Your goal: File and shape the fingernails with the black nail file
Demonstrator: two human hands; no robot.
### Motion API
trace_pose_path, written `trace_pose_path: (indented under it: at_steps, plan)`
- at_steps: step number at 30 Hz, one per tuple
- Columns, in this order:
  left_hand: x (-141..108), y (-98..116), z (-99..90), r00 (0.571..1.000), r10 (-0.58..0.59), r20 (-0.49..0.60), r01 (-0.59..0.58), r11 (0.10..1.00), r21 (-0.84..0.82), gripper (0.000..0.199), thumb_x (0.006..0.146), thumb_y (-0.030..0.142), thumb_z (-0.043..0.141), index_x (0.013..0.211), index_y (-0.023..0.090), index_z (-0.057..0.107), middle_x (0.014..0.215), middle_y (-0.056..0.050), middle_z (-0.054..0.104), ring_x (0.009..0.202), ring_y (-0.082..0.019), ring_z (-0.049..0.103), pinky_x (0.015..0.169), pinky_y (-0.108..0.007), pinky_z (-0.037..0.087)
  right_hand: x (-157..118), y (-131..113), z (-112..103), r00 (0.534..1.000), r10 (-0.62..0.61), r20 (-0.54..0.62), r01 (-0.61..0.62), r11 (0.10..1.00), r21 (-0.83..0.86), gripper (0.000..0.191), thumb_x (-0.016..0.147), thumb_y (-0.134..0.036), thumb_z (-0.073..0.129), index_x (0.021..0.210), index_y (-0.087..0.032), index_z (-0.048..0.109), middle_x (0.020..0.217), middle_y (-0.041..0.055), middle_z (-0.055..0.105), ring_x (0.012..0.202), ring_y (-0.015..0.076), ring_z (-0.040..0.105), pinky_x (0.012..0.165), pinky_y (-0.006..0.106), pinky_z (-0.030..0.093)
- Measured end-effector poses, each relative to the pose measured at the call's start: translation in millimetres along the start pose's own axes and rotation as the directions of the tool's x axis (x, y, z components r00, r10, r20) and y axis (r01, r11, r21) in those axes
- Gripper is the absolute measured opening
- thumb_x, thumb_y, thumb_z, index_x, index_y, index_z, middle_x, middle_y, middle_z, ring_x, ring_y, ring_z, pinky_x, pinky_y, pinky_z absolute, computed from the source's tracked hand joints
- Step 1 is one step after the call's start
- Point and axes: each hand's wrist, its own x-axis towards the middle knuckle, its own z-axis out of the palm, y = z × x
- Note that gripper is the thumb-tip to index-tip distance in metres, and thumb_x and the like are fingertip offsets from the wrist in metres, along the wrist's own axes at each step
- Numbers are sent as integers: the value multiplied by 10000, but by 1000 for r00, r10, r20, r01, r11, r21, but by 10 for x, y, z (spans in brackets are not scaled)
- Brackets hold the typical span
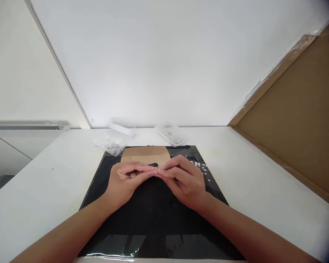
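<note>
My left hand (pixel 126 179) and my right hand (pixel 185 179) meet over a black mat (pixel 150 215), fingertips pinched together. Whatever lies between the fingertips is too small and too covered to name. A small pale piece (pixel 133 175) shows beside the fingers of my left hand. Just behind the fingertips is a dark, rounded object (pixel 153 165), partly hidden. It lies against a tan sheet (pixel 145 151) at the mat's far edge. Several small white pieces (pixel 199 165) are scattered on the mat, to the right of my right hand.
On the white table (pixel 241 164), a clear plastic bag (pixel 109 141) and a white box-like piece (pixel 122 128) sit back left. A shallow clear tray (pixel 172 135) holds small items behind the mat. A cardboard panel (pixel 293 109) stands at the right, a white wall (pixel 159 65) behind.
</note>
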Motion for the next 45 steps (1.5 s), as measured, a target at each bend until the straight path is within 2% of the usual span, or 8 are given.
trace_pose_path:
  at_steps: [4,7,11,17,33,45]
  plan:
    - [7,2,-3,999,30,19,-30,999,14,64,849,249,826,887,297,844,889,17,822,826,-150,775,756,-214,625,3,1,-1,1000,-6,4,6,1000,-1,133,865,-91,773,917,-211,748,853,38,690,707,119,633,603,253,510]
    - [9,-18,-9,999,44,23,-44,999,30,57,858,255,819,898,292,836,886,15,810,781,-139,750,681,-212,595,15,8,-15,1000,-22,12,22,1000,-14,147,863,-94,777,938,-218,754,856,41,694,717,126,633,608,260,511]
    - [13,-49,-8,998,66,19,-66,997,46,193,862,240,817,1037,321,820,924,13,812,808,-135,738,608,-195,537,26,14,-25,999,-36,12,36,999,-34,142,848,-85,789,918,-204,754,843,45,696,705,125,630,595,258,500]
    - [41,-56,-6,987,142,71,-143,990,4,159,874,201,802,993,301,835,956,-9,807,860,-148,735,746,-247,579,26,16,-19,999,-40,14,40,999,-24,140,846,-83,792,916,-198,752,841,47,697,705,124,632,599,257,499]
    - [13,-58,13,1000,29,10,-29,1000,-11,69,835,250,836,898,277,845,903,-17,819,808,-178,770,715,-257,617,-24,11,26,1000,15,-3,-15,1000,20,139,856,-84,777,881,-213,733,833,37,689,703,128,626,601,264,501]
    - [11,-56,5,999,49,14,-49,999,6,48,853,271,822,895,262,843,910,-24,820,815,-186,770,730,-268,620,-63,4,69,999,40,-37,-39,999,24,149,863,-84,759,909,-224,734,826,27,678,724,140,636,613,273,516]
